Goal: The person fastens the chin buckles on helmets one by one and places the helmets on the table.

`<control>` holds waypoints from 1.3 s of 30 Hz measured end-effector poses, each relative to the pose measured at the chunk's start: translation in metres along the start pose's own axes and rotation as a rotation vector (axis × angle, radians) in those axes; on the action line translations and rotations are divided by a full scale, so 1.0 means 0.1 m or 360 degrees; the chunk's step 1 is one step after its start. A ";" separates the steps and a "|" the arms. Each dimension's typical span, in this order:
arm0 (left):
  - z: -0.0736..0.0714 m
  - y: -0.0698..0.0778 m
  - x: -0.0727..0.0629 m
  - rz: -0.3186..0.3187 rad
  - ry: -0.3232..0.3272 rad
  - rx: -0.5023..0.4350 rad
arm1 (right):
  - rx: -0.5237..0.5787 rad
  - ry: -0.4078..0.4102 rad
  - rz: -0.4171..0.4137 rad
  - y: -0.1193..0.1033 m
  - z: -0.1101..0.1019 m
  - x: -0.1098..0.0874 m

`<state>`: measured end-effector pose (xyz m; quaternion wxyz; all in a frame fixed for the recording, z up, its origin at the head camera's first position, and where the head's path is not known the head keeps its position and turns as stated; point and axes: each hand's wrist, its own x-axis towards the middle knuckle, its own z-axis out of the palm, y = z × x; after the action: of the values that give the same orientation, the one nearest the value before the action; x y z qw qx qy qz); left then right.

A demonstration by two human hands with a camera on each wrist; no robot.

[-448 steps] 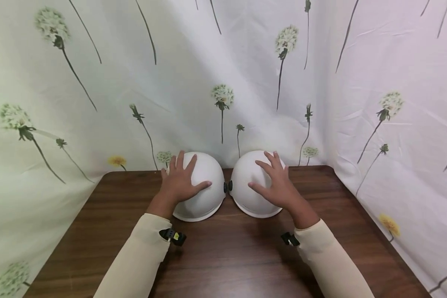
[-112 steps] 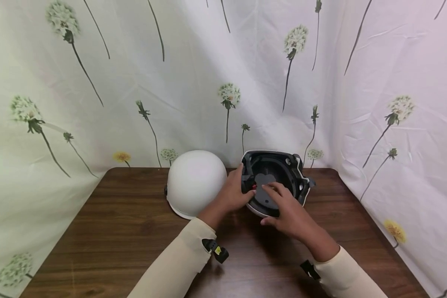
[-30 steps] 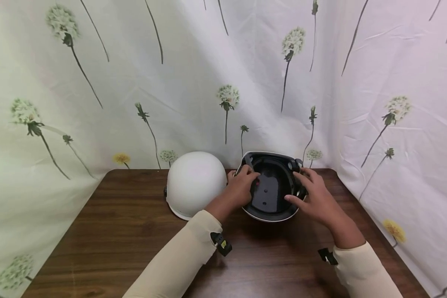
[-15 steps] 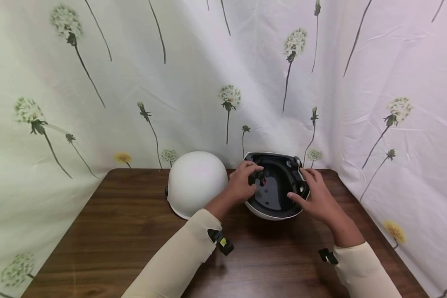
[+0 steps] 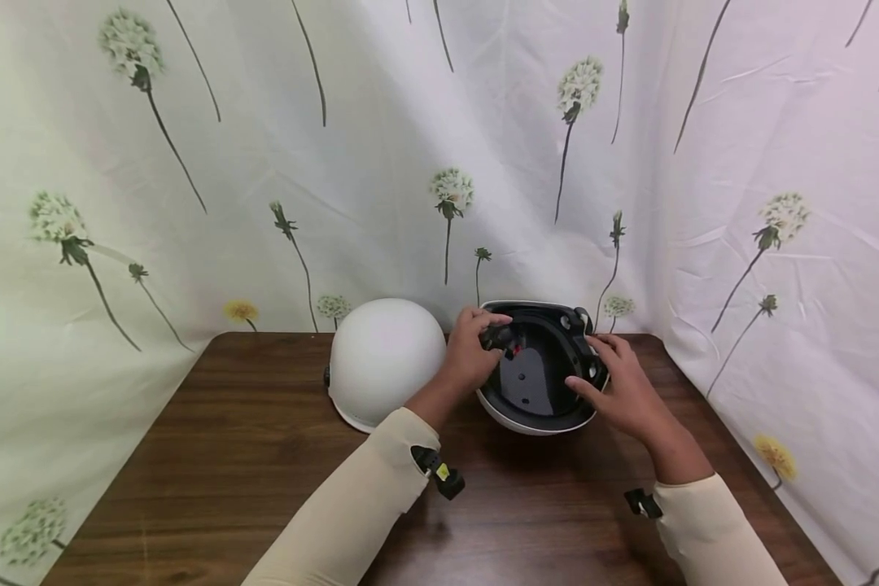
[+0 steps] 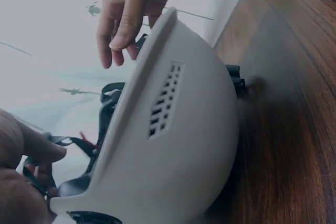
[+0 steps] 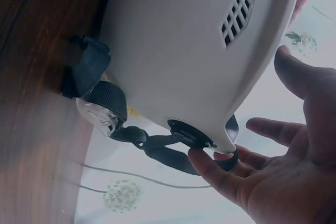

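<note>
A white helmet (image 5: 535, 426) lies upturned at the back of the table, its black lining facing up. My left hand (image 5: 465, 352) pinches a black strap (image 5: 498, 335) with a red detail above the helmet's left side. In the left wrist view that strap (image 6: 80, 143) loops up from the rim to my thumb and fingers. My right hand (image 5: 625, 392) is at the right rim, thumb and fingers spread. The right wrist view shows its fingertips touching the rim near a black round fitting (image 7: 189, 132), the thumb apart from them. A second white helmet (image 5: 388, 358) sits dome up on the left.
The dark wooden table (image 5: 234, 456) meets a white curtain (image 5: 381, 146) printed with dandelions behind it and along its sides. Another black strap with a buckle (image 7: 97, 80) hangs outside the upturned helmet, near the tabletop.
Earlier both helmets stood dome up under my hands; the right one is now upturned. My left hand has lifted the strap from the left rim. My right hand moved from inside to the right rim.
</note>
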<state>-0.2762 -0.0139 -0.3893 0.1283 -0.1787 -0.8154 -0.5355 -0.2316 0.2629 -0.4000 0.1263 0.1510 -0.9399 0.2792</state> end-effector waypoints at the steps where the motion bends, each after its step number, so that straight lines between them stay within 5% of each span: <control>1: 0.01 0.00 0.00 0.0002 0.0027 0.0004 | 0.0006 0.0014 -0.0005 0.01 0.00 0.00; 6: 0.03 -0.03 0.00 -0.0001 0.0126 0.0024 | 0.0007 0.0040 -0.0015 0.08 0.02 0.01; 26: -0.01 -0.05 -0.01 0.0077 0.0180 0.0031 | -0.0035 -0.0019 0.0101 0.17 -0.02 0.04; 39: -0.04 -0.07 -0.01 0.0042 0.0276 0.0123 | 0.0041 0.0128 -0.0145 0.23 -0.18 -0.05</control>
<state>-0.2782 -0.0203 -0.3935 0.2124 -0.1373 -0.8188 -0.5154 -0.2325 0.2921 -0.3984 0.1745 0.1840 -0.9225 0.2909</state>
